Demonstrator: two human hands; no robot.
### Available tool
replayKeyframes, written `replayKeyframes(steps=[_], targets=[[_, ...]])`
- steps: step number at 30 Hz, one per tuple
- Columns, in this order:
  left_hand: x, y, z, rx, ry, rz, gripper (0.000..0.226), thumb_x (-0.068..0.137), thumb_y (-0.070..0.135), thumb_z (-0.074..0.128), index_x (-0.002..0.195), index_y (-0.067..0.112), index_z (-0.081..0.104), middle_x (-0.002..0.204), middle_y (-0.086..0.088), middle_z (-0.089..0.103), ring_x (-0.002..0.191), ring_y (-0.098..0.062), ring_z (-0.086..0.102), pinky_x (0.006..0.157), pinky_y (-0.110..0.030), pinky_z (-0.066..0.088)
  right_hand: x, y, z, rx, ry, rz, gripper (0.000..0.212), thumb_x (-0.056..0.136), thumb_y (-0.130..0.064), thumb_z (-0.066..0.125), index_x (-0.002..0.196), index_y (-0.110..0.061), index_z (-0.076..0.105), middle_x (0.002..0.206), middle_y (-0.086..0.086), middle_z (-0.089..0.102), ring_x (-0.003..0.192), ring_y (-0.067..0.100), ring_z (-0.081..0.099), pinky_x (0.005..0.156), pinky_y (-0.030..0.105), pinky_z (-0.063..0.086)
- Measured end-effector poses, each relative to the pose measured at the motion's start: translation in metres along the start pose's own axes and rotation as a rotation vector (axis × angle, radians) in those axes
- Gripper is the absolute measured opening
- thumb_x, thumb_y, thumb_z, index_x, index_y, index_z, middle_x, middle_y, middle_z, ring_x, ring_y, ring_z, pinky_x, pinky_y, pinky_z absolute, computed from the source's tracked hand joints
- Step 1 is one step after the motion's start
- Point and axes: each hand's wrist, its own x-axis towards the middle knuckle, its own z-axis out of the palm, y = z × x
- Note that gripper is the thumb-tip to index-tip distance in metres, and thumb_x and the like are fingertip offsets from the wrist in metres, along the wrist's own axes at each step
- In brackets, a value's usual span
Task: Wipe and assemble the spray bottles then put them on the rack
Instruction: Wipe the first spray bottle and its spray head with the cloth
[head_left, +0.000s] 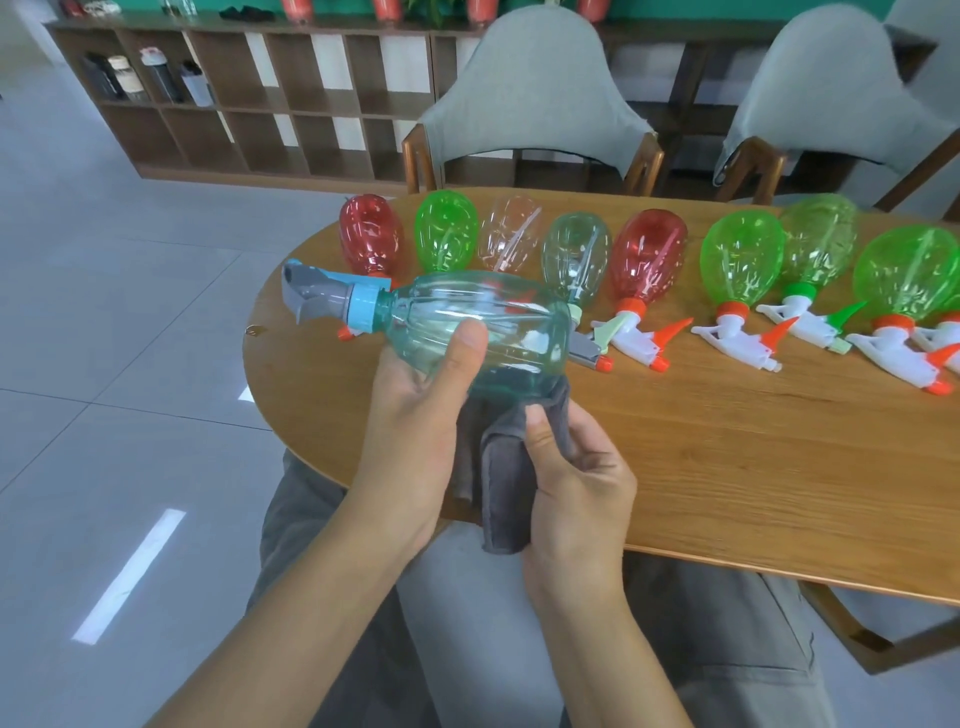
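Translucent teal plastic spray bottle (467, 327), long axis horizontal, nozzle leftward: gripped by left hand (415, 410); right hand (571, 478) pinches folded grey cloth (498, 467) under its base.

Both bare forearms reach forward, side by side. The left hand (415, 415) is curled in a grip, thumb on top. The right hand (576, 478) pinches with its thumb pressed down.

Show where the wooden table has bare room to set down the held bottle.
Free: the bare oval wooden table between the row of lying spray bottles and its near edge, right of the right hand. Crowded: the far strip with bottles and triggers.
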Motion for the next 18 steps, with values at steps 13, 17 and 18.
replayKeyframes(steps=[13, 17, 18], targets=[[-0.002, 0.003, -0.017, 0.131, -0.121, -0.033, 0.050, 0.092, 0.035, 0.063, 0.136, 0.011, 0.058, 0.128, -0.003, 0.071, 0.123, -0.018, 0.066, 0.109, -0.040, 0.049, 0.005, -0.015, -0.009, -0.397, 0.104, -0.403, 0.019, 0.095, -0.005, 0.069, 0.101, -0.023, 0.065, 0.096, -0.004, 0.075, 0.096, 0.012, 0.072, 0.090, 0.038, 0.057], [-0.006, 0.003, -0.012, 0.086, -0.113, -0.056, 0.054, 0.091, 0.041, 0.064, 0.136, 0.012, 0.058, 0.128, -0.003, 0.071, 0.123, -0.019, 0.066, 0.106, -0.038, 0.049, 0.014, -0.022, -0.023, -0.812, -0.109, -0.502, 0.025, 0.094, -0.001, 0.065, 0.095, -0.026, 0.062, 0.086, -0.014, 0.070, 0.085, 0.003, 0.067, 0.073, 0.017, 0.049], [-0.005, 0.004, -0.011, 0.079, -0.087, -0.061, 0.053, 0.091, 0.041, 0.063, 0.136, 0.012, 0.058, 0.128, -0.003, 0.072, 0.122, -0.019, 0.066, 0.106, -0.038, 0.049, 0.014, -0.023, -0.025, -0.925, -0.176, -0.522, 0.026, 0.095, -0.002, 0.065, 0.093, -0.027, 0.060, 0.083, -0.015, 0.068, 0.081, 0.001, 0.063, 0.069, 0.012, 0.044]])
